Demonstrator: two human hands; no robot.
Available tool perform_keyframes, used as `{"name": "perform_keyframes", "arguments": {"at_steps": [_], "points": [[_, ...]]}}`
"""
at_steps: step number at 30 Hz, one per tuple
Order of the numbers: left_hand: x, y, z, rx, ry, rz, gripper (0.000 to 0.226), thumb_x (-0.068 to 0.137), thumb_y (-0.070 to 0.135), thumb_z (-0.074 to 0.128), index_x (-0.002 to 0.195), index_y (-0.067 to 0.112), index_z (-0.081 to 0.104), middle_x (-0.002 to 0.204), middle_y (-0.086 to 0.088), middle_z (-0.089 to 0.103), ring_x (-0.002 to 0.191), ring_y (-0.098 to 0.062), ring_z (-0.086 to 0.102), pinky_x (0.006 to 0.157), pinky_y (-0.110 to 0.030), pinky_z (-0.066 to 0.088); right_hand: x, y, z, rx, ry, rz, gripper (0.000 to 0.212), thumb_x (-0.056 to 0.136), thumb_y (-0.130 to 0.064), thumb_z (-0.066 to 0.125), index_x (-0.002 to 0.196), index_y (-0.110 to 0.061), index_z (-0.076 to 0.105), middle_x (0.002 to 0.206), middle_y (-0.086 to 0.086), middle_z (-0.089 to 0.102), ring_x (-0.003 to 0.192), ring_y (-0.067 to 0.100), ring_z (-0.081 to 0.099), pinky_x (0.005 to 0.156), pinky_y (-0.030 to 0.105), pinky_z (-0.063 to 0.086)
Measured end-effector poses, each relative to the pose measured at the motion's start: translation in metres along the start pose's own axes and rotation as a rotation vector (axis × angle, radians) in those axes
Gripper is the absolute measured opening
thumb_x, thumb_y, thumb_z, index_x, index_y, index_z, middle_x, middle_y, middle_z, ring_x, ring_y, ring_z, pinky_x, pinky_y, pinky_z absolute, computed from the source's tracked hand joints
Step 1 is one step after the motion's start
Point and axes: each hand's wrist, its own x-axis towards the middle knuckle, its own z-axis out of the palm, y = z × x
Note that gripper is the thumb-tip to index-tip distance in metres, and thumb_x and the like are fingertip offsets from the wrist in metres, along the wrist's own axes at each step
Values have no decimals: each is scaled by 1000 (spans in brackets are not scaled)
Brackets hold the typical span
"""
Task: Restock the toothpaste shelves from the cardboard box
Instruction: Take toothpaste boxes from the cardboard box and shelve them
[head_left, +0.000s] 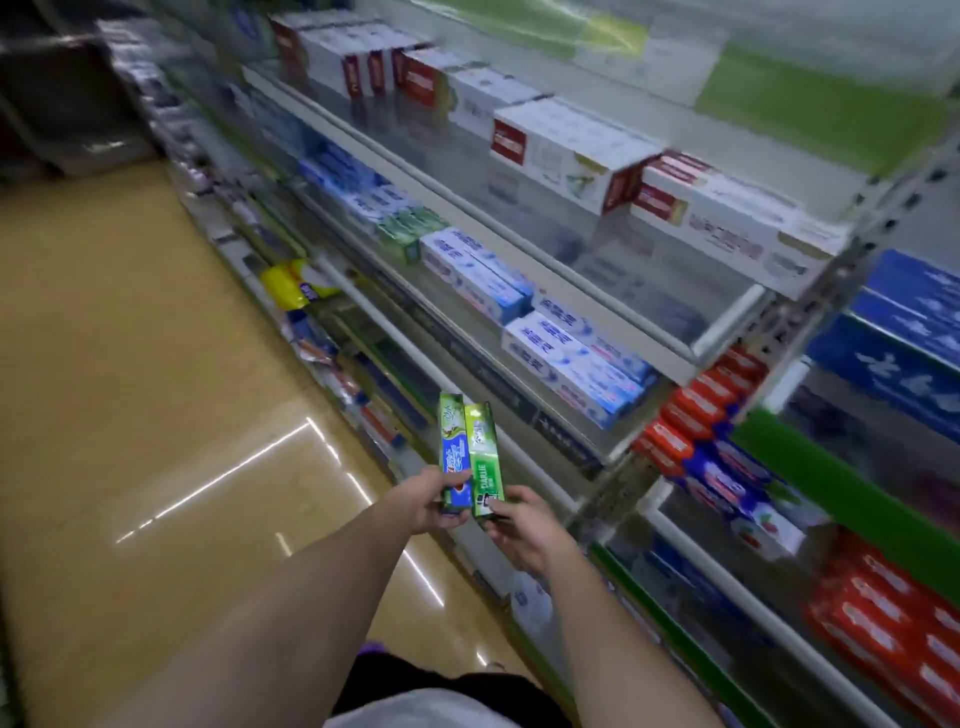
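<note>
My left hand (423, 501) grips the lower end of a blue and green toothpaste box (453, 452). Beside it, my right hand (524, 530) pinches the bottom of a bright green toothpaste box (483, 460). Both boxes stand upright side by side, touching, in front of the shelving. The shelves run along the right: white and red boxes (566, 150) on the upper shelf, blue and white boxes (566, 358) on the shelf below, green boxes (410, 228) further along it. No cardboard box is in view. The picture is blurred by motion.
Red and blue toothpaste boxes (711, 447) fill the lower shelves at the right. A yellow packet (293, 286) juts out from a low shelf further down the aisle. The shiny tan floor (130, 389) stretches to the left.
</note>
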Motion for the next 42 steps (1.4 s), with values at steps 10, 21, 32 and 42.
{"name": "perform_keyframes", "arguments": {"at_steps": [10,21,32,42], "points": [[2,74,-87,-221,179,129,12,93,11,69,101,11,60,81,-8,69,74,-23,65,58,-35,58,71,-71,113,-191,-200,-13,33,93,1,66,122,-9,54,80,13,73,58,19,60,58,28,55],[26,195,-226,-272,151,256,15,96,23,66,105,11,63,70,-3,75,69,-22,69,58,-33,59,132,-136,273,-158,-237,-98,36,92,1,67,124,-9,55,93,18,75,70,28,62,64,36,53],[42,323,-321,-289,65,314,27,96,32,66,113,11,63,97,-11,72,85,-30,69,63,-43,62,183,-211,407,15,-135,-282,39,92,2,65,127,-15,60,108,18,74,69,22,67,58,32,51],[71,437,-354,-246,48,409,10,101,23,59,111,23,56,101,-6,72,91,-26,69,63,-48,60,242,-295,472,53,-180,-346,43,93,0,66,132,-17,58,111,14,75,93,25,72,71,34,55]]}}
